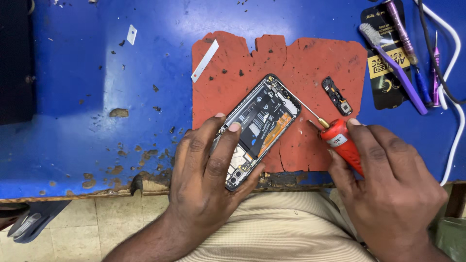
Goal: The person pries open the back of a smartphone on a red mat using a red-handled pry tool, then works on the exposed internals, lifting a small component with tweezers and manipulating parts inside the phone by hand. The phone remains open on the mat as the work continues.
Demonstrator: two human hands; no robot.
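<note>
An opened black smartphone with its back cover removed (258,130), its battery and orange flex cable exposed, is laid diagonally on a worn red-orange rubber mat (310,63) at the centre of a chipped blue workbench (97,97). Its long axis runs from about 7 o'clock to 1 o'clock, with the upper end pointed toward 1 o'clock and the lower end reaching the near edge of the bench.

The lower half of the phone is gripped by the left hand (206,170): the fingers are curled around its left edge, two fingertips are rested on the battery area, and the thumb is pressed against the right edge.

A red-handled precision screwdriver with a thin metal shaft (340,140) is held in the right hand (388,179), the fingers being closed around the handle. The shaft is pointed toward 10 o'clock, and its tip is met with the phone's upper right edge.

A small black camera-cover piece (337,95) is seen on the mat at 1 o'clock from the screwdriver, apart from the phone. A narrow white strip (205,60) is laid across the mat's upper left corner. At 2 o'clock, a purple-handled brush (393,60) is rested on a black packet (388,73), beside a white cable (454,97).
</note>
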